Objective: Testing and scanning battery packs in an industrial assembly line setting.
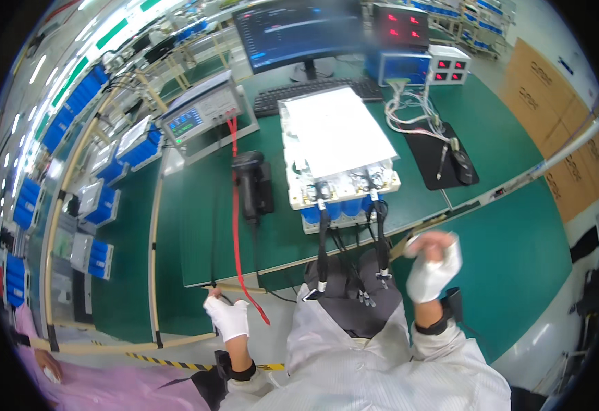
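My left hand (227, 316), in a white glove with bare fingertips, is beside the bench's front left corner, next to a hanging red cable (236, 233). Its fingers look apart and I see nothing in them. Right of the black leads, my right hand (434, 266), gloved the same way, is raised over the bench edge. Its fingers are curled in, slightly blurred, with nothing visible in them. Between the hands stands a battery pack (344, 207) with blue cells and a white sheet (337, 130) on top. Black leads (323, 240) hang from its near terminals above my lap.
A handheld scanner (249, 181) sits left of the pack, by a bench meter (203, 113). Behind are a keyboard (272, 101), a monitor (299, 34) and boxes with red displays (448, 66). A mouse (461, 166) lies right. A person's pink sleeve (107, 383) shows lower left.
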### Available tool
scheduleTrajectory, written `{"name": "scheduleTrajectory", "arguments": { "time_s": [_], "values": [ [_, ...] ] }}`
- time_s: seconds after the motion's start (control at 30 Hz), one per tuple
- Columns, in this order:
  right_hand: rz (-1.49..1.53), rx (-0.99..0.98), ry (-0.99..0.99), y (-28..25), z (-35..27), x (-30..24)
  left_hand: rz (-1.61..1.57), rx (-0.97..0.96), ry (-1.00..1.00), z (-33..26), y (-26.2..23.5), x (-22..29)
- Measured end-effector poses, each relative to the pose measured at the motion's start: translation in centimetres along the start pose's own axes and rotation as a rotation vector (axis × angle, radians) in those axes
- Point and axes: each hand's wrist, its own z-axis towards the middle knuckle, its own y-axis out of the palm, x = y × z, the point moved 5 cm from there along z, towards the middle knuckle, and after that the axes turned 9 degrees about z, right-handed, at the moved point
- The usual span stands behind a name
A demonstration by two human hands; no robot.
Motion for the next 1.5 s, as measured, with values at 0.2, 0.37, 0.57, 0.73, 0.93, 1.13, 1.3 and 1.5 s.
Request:
{"name": "scheduleTrajectory", "arguments": {
  "time_s": [0.2, 0.37, 0.57, 0.73, 0.93, 1.13, 1.3, 1.5],
  "values": [
    [-0.486, -0.411, 0.076, 2.2, -7.5, 5.1, -0.307, -0.035, -0.168, 0.6, 5.8, 2.5],
    [-0.717, -0.379, 0.312, 2.1, -8.5, 9.2, -0.440, 0.044, -0.104, 0.3, 7.9, -0.1],
    [-0.425, -0.427, 0.642, 1.5, -8.3, 11.0, -0.414, -0.298, -0.082, -1.1, 12.4, -7.6],
    [-0.679, -0.551, 0.390, 0.3, -8.0, 9.1, -0.671, -0.532, -0.468, -3.9, 7.9, -7.9],
    [-0.821, -0.567, 0.292, 0.1, -10.9, 9.2, -1.440, -0.564, -0.308, -1.4, -3.1, 6.5],
    [-0.371, -0.481, 0.582, 1.6, -14.1, 11.7, -1.573, -0.277, 0.391, 2.5, -7.1, 22.5],
    [0.187, -0.298, 1.231, 1.3, -17.0, 11.9, -1.723, -0.382, 0.700, 3.6, -5.1, 31.6],
    [0.234, -0.274, 1.242, 0.5, -16.5, 11.7, -1.544, -0.348, 0.679, 3.3, -4.0, 33.2]
  ]
}}
